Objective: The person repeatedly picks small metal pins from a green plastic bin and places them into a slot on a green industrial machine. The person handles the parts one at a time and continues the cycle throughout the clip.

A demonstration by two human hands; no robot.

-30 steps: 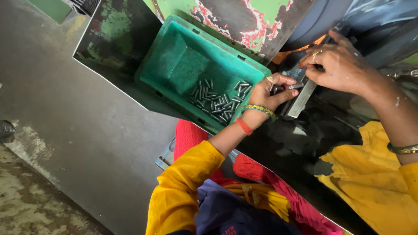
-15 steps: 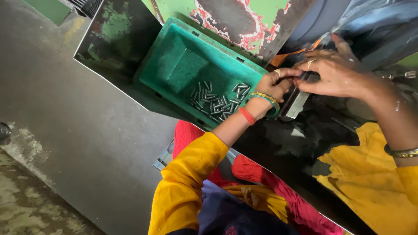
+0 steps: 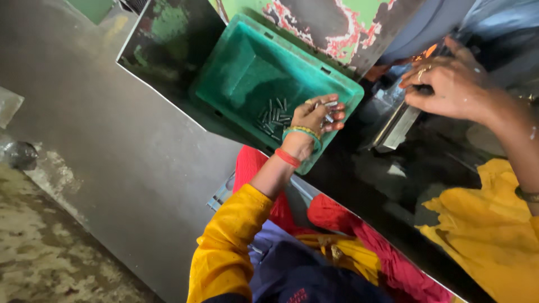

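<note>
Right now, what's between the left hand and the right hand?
In the head view, the near rim of the green bin and dark machine parts with a grey metal bar lie between the left hand and the right hand.

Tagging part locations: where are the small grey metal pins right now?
In the head view the small grey metal pins lie heaped in the green plastic bin, upper centre, right beside the left hand, which reaches into the bin.

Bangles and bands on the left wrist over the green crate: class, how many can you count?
2: a green and gold bangle nearest the left hand, and a red band just below it toward the yellow sleeve. More may be hidden.
</note>
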